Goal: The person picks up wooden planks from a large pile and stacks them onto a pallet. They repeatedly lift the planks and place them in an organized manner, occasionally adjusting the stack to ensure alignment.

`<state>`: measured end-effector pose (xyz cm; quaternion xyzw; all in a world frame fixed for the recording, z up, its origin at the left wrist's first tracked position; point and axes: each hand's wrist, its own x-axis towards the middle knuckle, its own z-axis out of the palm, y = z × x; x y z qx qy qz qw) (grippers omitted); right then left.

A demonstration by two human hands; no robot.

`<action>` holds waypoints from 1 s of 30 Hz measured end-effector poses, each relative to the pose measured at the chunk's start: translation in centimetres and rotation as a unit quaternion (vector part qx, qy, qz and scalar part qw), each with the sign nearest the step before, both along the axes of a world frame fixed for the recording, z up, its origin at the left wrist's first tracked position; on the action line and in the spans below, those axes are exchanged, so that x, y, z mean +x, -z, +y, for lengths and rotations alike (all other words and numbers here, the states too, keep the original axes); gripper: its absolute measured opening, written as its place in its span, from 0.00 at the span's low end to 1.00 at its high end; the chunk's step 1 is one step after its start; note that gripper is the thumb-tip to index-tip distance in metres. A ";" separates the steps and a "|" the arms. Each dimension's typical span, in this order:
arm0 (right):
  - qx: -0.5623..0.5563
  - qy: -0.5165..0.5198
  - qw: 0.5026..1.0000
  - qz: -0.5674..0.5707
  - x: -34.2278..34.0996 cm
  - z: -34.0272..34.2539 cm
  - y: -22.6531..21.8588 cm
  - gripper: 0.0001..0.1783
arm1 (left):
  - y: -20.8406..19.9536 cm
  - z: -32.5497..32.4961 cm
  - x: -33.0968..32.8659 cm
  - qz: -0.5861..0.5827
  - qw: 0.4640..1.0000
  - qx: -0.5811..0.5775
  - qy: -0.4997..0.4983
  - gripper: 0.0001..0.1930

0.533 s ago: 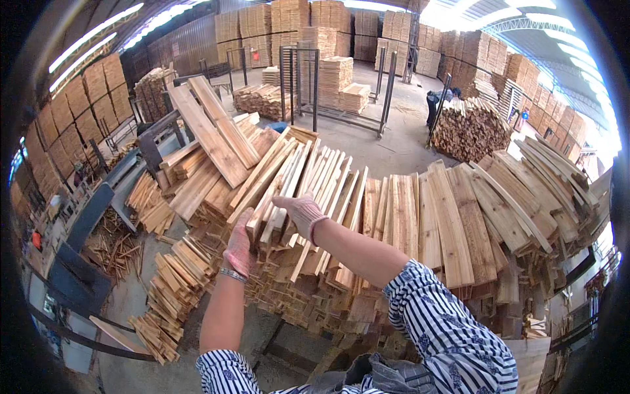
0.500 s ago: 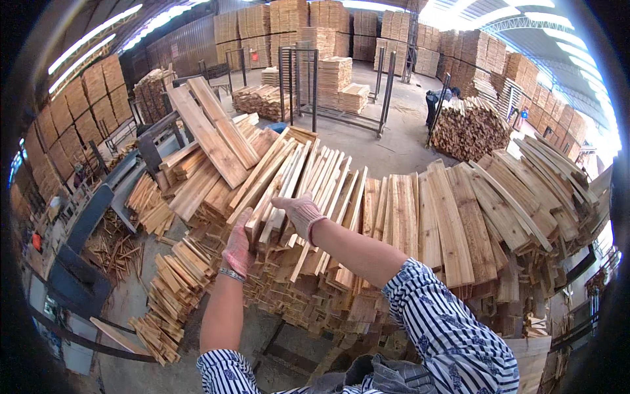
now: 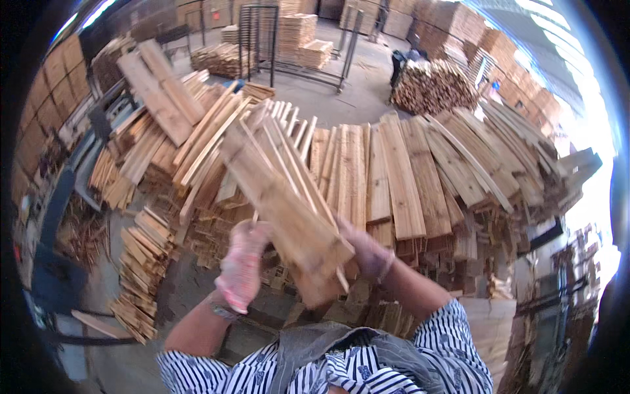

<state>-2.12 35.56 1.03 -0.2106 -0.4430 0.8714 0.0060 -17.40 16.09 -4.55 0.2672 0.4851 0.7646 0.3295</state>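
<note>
With right hand [image 3: 367,253], partly hidden, gripping tilted boards [image 3: 289,213] by their right edge over the near side of the pile [image 3: 401,177]; with left hand [image 3: 241,266] at their left edge, too blurred to tell whether wide or narrow; facing slats [image 3: 140,269] left of the pile, and a rack [image 3: 273,46] and bundle [image 3: 433,88] beyond it

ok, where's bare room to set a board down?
Back: concrete floor between the black rack, rear wood pile and board row. Left: a smaller floor patch between the low stack and left hand. Crowded: the board row, packed side by side; slanting boards fill the gap between left hand and right hand.
</note>
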 end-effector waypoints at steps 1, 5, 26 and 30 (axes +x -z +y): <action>-0.010 0.025 0.999 0.031 3.5 0.3 4.8 0.60 | -1.2 0.7 -0.3 -0.089 0.991 -0.092 -0.032 0.48; 0.067 -0.014 0.998 0.002 4.2 -3.6 10.1 0.43 | 3.1 2.9 -2.1 -0.091 0.994 -0.022 0.063 0.38; 0.221 0.437 0.862 0.132 24.6 0.6 8.0 0.37 | -6.4 16.1 19.8 0.050 0.905 -0.092 0.412 0.32; 0.320 0.590 0.738 0.063 30.0 1.3 3.6 0.35 | -7.6 25.5 24.7 0.047 0.825 -0.027 0.563 0.26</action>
